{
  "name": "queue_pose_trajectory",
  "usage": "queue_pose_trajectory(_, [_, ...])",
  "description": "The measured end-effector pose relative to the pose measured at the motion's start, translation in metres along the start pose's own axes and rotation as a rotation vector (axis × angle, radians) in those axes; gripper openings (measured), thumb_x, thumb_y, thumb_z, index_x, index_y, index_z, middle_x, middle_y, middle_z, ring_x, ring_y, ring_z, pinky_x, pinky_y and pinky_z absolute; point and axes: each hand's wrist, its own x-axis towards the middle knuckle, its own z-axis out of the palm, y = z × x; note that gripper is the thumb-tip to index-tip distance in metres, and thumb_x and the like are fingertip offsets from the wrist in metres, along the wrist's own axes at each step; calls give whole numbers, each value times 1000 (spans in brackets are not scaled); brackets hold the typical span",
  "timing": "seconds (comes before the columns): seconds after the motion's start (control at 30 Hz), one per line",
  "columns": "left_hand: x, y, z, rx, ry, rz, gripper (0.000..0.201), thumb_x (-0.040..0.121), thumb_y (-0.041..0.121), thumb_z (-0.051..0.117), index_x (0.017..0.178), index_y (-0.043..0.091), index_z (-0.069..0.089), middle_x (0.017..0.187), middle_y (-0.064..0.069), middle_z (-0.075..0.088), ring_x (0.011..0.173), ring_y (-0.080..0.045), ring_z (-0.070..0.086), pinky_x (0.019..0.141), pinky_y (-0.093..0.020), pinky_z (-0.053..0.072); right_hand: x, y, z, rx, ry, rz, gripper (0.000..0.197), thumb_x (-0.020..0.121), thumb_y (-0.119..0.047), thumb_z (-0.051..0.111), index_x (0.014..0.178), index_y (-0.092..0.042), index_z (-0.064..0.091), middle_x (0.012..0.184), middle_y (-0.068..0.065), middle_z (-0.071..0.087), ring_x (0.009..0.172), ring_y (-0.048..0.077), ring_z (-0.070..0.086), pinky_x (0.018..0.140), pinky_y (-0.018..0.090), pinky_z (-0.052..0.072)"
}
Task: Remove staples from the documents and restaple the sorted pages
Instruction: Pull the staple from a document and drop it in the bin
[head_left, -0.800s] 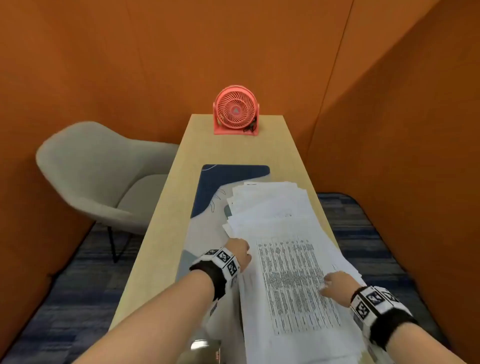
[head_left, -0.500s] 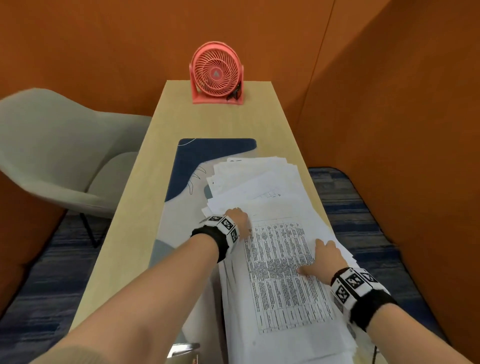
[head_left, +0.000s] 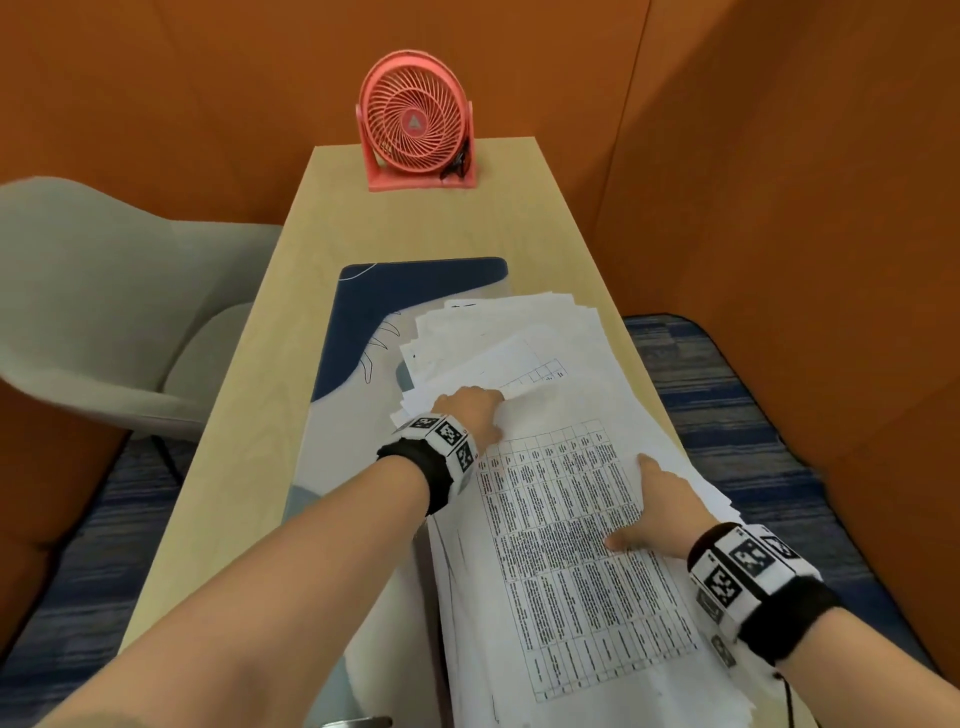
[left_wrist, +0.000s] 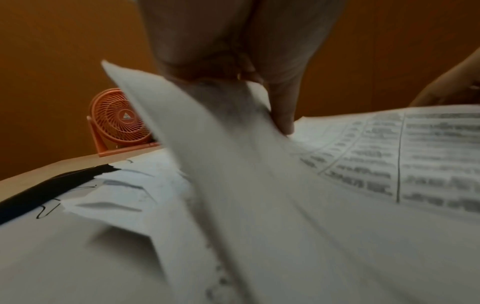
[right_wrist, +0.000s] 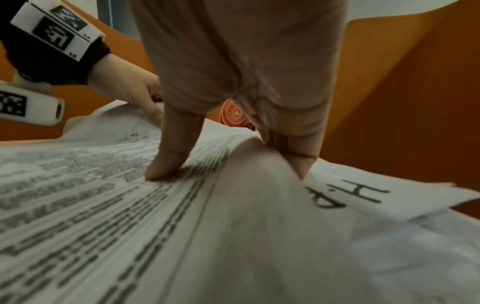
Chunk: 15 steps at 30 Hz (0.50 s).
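Right hand (head_left: 657, 514) grips the right edge of the top white printed table sheet (head_left: 571, 561), thumb (right_wrist: 171, 148) pressed on the print, fingers curled beneath the margin. Left hand (head_left: 470, 415) pinches the far-left corner of the same sheet, which is lifted in the left wrist view. The sheet tops a loose fanned stack of white paper documents (head_left: 519, 338) on the right half of the light wooden desk (head_left: 249, 441), over a blue-and-grey desk mat (head_left: 395, 291). A coral-pink plastic desk fan (head_left: 415, 119) stands at the far end. A grey shell chair (head_left: 104, 291) sits to the left.
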Motion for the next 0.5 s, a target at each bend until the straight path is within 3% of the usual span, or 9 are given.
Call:
queue_pose_trajectory(0.07, [-6,-1,-5,-147,50,0,29,93,28,52,114,9,57,108,-9,59,107,-26,54,79,-30,41,-1,0,-4,22,10,-20,102,70,-28,82,145,-7,16,132,12,50,120,26,50,95,28,40])
queue_pose_trajectory(0.1, [-10,-2,-7,-247,76,-1,30,92,31,53,112,9,58,110,-9,60,107,-26,54,81,-30,41,-2,1,-8,27,33,-27,92,73,-27,80,142,-8,23,130,12,51,118,25,51,91,27,40])
queue_pose_trajectory(0.2, [-27,-8,-16,-575,107,23,34,90,28,58,119,10,58,117,-7,61,109,-25,57,90,-29,43,-1,8,-18,134,180,-62,74,78,-28,75,136,-9,34,135,16,44,120,28,48,97,33,39])
queue_pose_trajectory(0.27, [-42,-11,-24,-789,93,72,29,89,22,60,115,9,59,113,-10,64,103,-27,61,92,-35,49,-2,14,-25,313,232,-128,69,82,-22,72,138,-12,33,137,13,44,124,29,45,100,37,37])
queue_pose_trajectory(0.33, [-60,-14,-31,-975,92,93,24,89,16,60,111,8,59,111,-12,65,99,-29,63,91,-39,51,-9,16,-31,534,177,-212,64,85,-12,67,139,-15,33,125,9,57,115,26,55,95,39,45])
queue_pose_trajectory(0.4, [-78,-17,-35,-1047,103,92,23,87,15,62,109,9,60,108,-12,67,95,-27,65,90,-40,52,-19,16,-35,678,95,-273,53,86,-2,63,134,-10,43,108,6,68,96,22,66,84,38,53])
queue_pose_trajectory(0.5, [-108,-22,-37,-1111,73,105,20,84,7,64,105,7,63,97,-10,69,80,-20,68,77,-31,56,-35,16,-37,704,97,-350,38,85,4,61,121,-7,56,92,4,74,83,19,71,70,32,59])
